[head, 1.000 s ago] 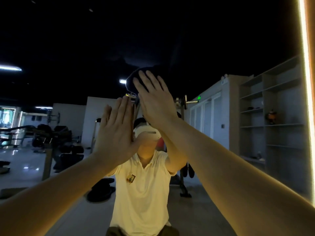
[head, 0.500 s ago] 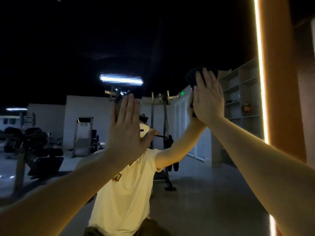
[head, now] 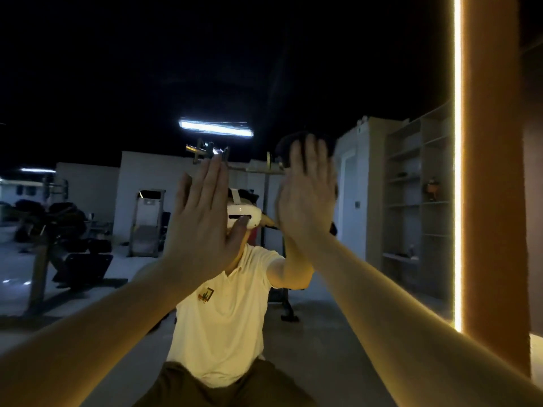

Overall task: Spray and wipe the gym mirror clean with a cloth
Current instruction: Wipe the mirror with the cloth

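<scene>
Right hand (head: 307, 198) presses cloth (head: 283, 146) flat against mirror (head: 117, 83).

No legible txt anywhere; shirt (head: 226, 327) chest logo (head: 205, 295) too blurry to read.

The large wall mirror (head: 382, 83) is smooth, glossy glass. The dark bunched wiping cloth (head: 286, 143) under the right hand (head: 307, 201) looks soft and matt. The tall orange-brown panel (head: 496, 171) beside the glass has a flat, matt finish. In the reflection, the white headset (head: 245, 220) is shiny plastic, the pale yellow polo shirt (head: 223, 318) plain matt cloth — and the grey floor (head: 323, 348) gleams, polished.
</scene>
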Demonstrator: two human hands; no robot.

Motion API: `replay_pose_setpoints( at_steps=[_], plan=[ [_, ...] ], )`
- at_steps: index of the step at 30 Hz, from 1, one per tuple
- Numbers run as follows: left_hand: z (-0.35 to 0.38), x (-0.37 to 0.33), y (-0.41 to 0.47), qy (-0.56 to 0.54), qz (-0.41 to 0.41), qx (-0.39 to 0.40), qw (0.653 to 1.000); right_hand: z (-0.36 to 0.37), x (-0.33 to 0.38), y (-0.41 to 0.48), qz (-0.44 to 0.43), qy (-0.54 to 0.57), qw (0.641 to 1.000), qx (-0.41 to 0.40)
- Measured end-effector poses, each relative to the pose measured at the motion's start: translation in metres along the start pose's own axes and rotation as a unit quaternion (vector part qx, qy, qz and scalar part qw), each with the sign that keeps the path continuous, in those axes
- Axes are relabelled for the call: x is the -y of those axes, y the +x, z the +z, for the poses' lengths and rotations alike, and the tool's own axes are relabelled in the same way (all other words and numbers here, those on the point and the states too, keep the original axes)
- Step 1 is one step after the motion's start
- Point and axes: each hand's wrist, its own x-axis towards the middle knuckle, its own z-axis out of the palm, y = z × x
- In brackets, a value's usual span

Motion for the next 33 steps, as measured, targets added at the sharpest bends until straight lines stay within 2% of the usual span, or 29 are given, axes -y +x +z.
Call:
replay_pose_setpoints(
  at_steps=[2,4,6,8,11,15,17,20,22,25,30,33],
  plan=[
    [-0.005,0.001,-0.018,0.010,0.005,-0.010,1.000,0.005,0.030,-0.026,-0.152,0.001,0.988,0.022],
    [-0.009,0.003,-0.034,0.023,0.000,-0.015,1.000,0.008,0.038,-0.048,-0.285,-0.006,0.957,0.055],
    [-0.011,0.003,-0.045,0.031,-0.008,-0.003,0.999,0.008,0.021,-0.054,-0.328,-0.010,0.943,0.054],
    [-0.010,-0.002,-0.052,0.031,-0.006,0.025,0.999,0.006,-0.011,-0.054,-0.286,-0.027,0.957,0.049],
    [-0.002,-0.015,-0.055,0.038,-0.019,0.064,0.997,0.000,-0.065,-0.044,-0.175,-0.049,0.982,0.049],
    [0.004,-0.025,-0.054,0.070,-0.042,0.091,0.993,-0.013,-0.147,-0.041,-0.025,-0.018,0.999,0.027],
    [0.002,-0.025,-0.054,0.079,-0.039,0.096,0.991,-0.010,-0.178,-0.050,0.067,-0.001,0.998,-0.002],
    [-0.002,-0.024,-0.053,0.084,-0.040,0.097,0.991,-0.009,-0.178,-0.058,0.181,0.015,0.982,-0.058],
    [-0.004,-0.024,-0.053,0.079,-0.040,0.095,0.992,-0.009,-0.162,-0.055,0.211,0.037,0.976,-0.026],
    [-0.011,-0.023,-0.059,0.073,-0.040,0.087,0.993,-0.013,-0.120,-0.053,0.192,0.052,0.980,-0.002],
    [-0.021,-0.016,-0.088,0.062,-0.036,0.081,0.994,-0.003,-0.026,-0.070,0.019,0.047,0.998,0.026],
    [-0.023,-0.012,-0.106,0.061,-0.029,0.080,0.995,0.004,0.027,-0.095,-0.123,0.044,0.990,0.061]
  ],
)
